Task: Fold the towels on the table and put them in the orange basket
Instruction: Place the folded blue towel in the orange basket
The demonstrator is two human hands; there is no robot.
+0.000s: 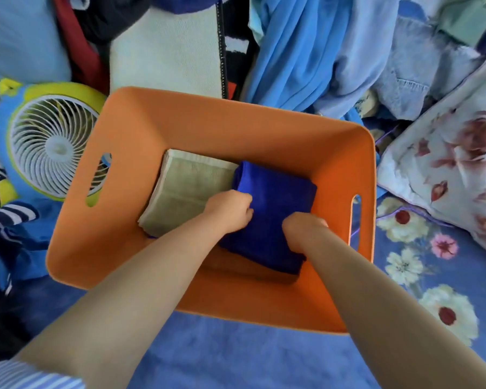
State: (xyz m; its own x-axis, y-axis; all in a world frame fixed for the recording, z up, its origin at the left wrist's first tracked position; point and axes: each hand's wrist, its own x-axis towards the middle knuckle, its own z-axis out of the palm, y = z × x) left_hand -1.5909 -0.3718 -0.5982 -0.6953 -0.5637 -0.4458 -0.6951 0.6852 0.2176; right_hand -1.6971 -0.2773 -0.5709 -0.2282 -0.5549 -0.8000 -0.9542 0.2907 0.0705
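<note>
Two bare forearms reach down from the bottom edge over a blue floral bedsheet into an orange basket standing on it. Inside, the left hand and right hand each have fingers curled around a folded dark blue towel at the basket's right side, partly overlapping a folded beige towel lying to its left. Beyond the basket sit a small fan at left, piled blue clothing behind, and a floral pillow at right.
</note>
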